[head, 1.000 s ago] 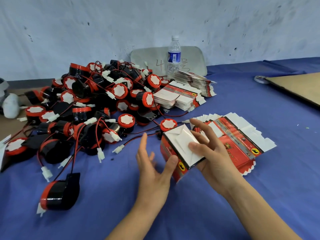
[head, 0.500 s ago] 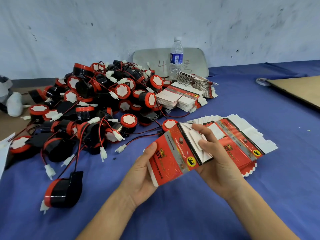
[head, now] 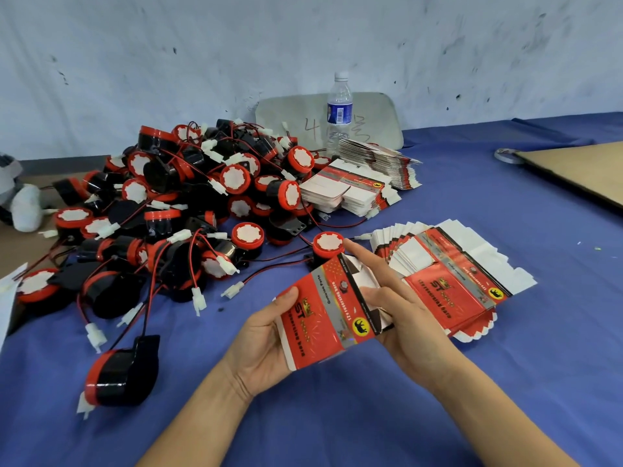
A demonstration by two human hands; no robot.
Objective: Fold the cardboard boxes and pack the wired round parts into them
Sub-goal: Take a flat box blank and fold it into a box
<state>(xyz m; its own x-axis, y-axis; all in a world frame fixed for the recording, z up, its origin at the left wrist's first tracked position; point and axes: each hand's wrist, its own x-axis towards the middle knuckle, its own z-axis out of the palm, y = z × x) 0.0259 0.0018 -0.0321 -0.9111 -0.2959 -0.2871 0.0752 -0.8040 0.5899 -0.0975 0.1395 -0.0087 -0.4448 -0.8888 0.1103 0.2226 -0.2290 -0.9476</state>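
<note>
Blue cloth table (head: 505,382); your L hand (head: 266,342) grips red box (head: 320,321) by left edge, R hand (head: 408,318) holds its flap end; box above cloth, near parts pile (head: 188,210); risk: squeeze too hard w/ flaps untucked, box collapses flat.

"ST" on box (head: 320,318), "4" on board (head: 377,112)

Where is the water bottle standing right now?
In the head view the water bottle stands upright at the back, centre, before the grey board against the wall, just behind a stack of flat boxes.
</note>
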